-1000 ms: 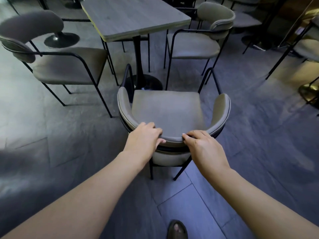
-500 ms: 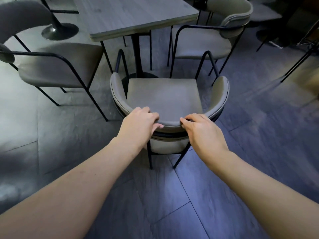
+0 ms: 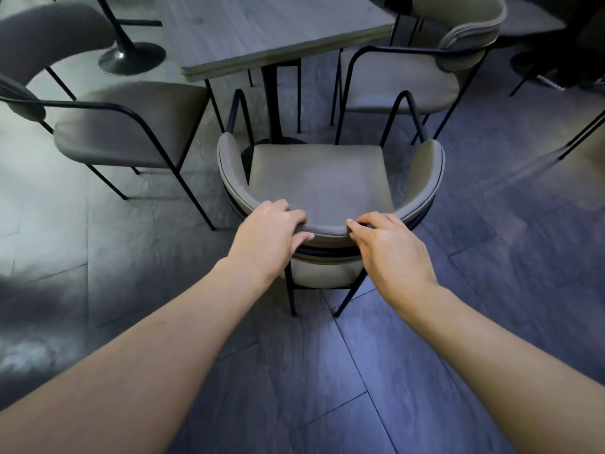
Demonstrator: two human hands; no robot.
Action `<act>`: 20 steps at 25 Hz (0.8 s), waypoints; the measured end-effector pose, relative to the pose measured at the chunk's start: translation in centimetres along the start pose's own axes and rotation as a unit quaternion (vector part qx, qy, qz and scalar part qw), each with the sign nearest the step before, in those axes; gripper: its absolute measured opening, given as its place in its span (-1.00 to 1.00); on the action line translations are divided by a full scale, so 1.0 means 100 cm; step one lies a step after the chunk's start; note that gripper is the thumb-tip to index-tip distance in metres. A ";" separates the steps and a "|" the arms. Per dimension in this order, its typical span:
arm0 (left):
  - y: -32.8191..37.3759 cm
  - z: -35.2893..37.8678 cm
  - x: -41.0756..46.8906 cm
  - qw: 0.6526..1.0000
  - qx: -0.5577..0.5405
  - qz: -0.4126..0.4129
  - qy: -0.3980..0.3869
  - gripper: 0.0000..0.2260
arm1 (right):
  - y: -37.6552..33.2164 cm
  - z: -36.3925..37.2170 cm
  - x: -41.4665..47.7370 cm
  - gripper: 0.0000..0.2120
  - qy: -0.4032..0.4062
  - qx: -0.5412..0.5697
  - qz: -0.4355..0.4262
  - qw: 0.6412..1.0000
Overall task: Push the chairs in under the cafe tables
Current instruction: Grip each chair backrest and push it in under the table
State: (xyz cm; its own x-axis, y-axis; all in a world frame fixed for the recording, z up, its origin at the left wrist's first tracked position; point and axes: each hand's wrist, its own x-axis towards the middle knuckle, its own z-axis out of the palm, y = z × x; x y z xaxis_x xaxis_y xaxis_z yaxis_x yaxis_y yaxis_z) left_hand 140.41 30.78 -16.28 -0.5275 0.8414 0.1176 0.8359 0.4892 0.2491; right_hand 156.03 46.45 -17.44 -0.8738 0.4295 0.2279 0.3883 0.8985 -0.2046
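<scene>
Head view: the left hand (image 3: 273, 232) and right hand (image 3: 389, 249) grip the curved backrest of the chair (image 3: 319, 181), fingers (image 3: 299, 239) curled over its top edge. The chair faces the desk (image 3: 262, 31), its seat front just short of the edge. The push looks underway; next, a straight shove between the 2 side chairs.

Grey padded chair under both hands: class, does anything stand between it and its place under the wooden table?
Nothing loose blocks it. The grey padded chair faces the wooden table; straight ahead is only the table's black pedestal leg. Two more grey chairs flank the path.
</scene>
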 end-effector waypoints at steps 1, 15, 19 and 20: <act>0.004 0.002 -0.010 1.000 -0.013 -0.003 -0.001 -0.63 | -0.002 -0.001 -0.002 -0.71 -0.005 -0.001 0.004 1.000; -0.006 -0.249 -0.038 0.993 0.036 0.068 0.091 -0.64 | -0.134 -0.216 0.050 -0.58 0.029 -0.060 -0.040 0.997; 0.012 -0.414 -0.016 0.983 0.069 0.099 0.140 -0.67 | -0.192 -0.373 0.095 -0.65 0.136 -0.060 -0.078 0.986; 0.019 -0.456 -0.012 0.979 0.074 0.103 0.160 -0.65 | -0.203 -0.411 0.106 -0.65 0.155 -0.062 -0.082 0.983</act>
State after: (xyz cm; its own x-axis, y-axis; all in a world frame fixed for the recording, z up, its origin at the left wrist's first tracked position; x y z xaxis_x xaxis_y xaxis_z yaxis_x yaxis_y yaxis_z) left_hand 135.68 20.27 27.85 -0.3465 0.8218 0.4523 0.9297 0.3651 0.0489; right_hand 150.93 36.45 28.22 -0.8047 0.2670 0.5303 0.2989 0.9539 -0.0267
